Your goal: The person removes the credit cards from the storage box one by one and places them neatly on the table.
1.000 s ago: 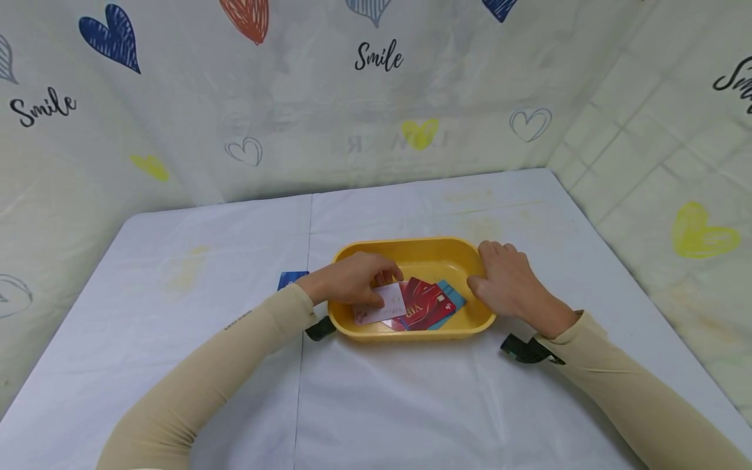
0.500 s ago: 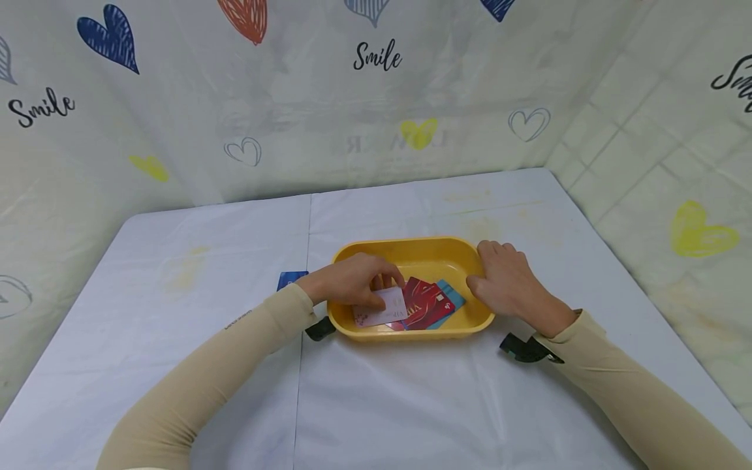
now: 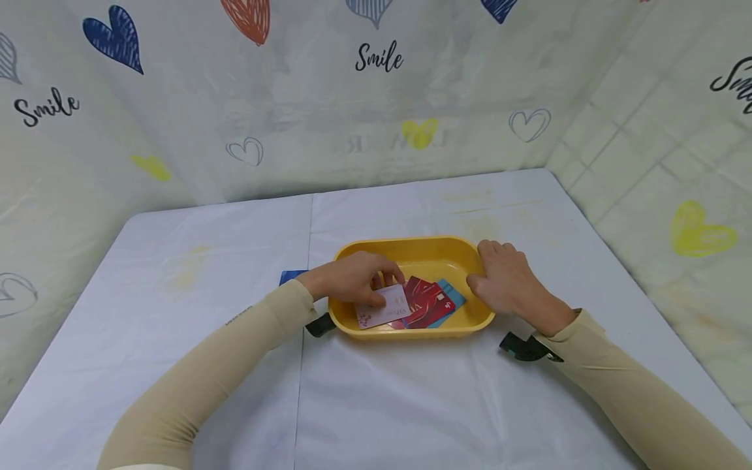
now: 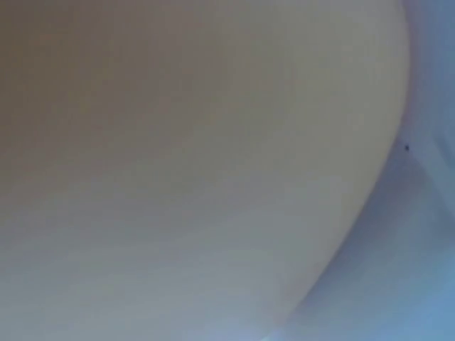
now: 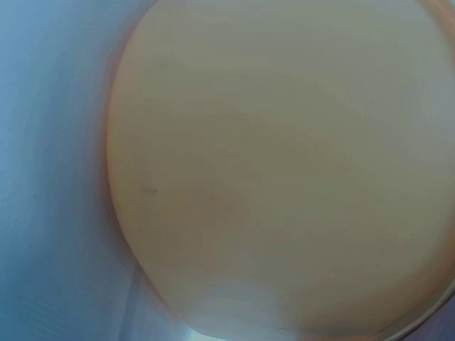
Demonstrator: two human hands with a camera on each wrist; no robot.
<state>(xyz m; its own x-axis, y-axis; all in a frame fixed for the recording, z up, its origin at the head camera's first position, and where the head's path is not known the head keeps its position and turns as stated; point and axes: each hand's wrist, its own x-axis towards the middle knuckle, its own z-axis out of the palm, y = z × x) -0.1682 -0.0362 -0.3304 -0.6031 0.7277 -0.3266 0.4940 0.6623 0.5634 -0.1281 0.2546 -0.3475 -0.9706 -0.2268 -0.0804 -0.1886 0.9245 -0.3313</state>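
Observation:
A yellow tray (image 3: 437,243) with rounded ends sits on the white-covered table. At its left end my left hand (image 3: 354,279) reaches inside and pinches a pale pink card (image 3: 384,314), thumb on top of it. Beside and partly under that card lies a red card (image 3: 427,305), overlapping a light blue card (image 3: 451,291) on the tray floor. My right hand (image 3: 506,279) grips the tray's right end, its thumb over the rim. Both wrist views are filled by a large blurred tan shape, and no fingers show in them.
A blue card (image 3: 292,276) lies on the table (image 3: 247,378) left of the tray, partly hidden by my left wrist. A pale hanging cloth (image 3: 305,98) with hearts and "Smile" prints stands behind the table and along its right side.
The pale pink card has slid slightly right and turned a little under my left hand, covering more of the red card. The right hand and tray stay in place.

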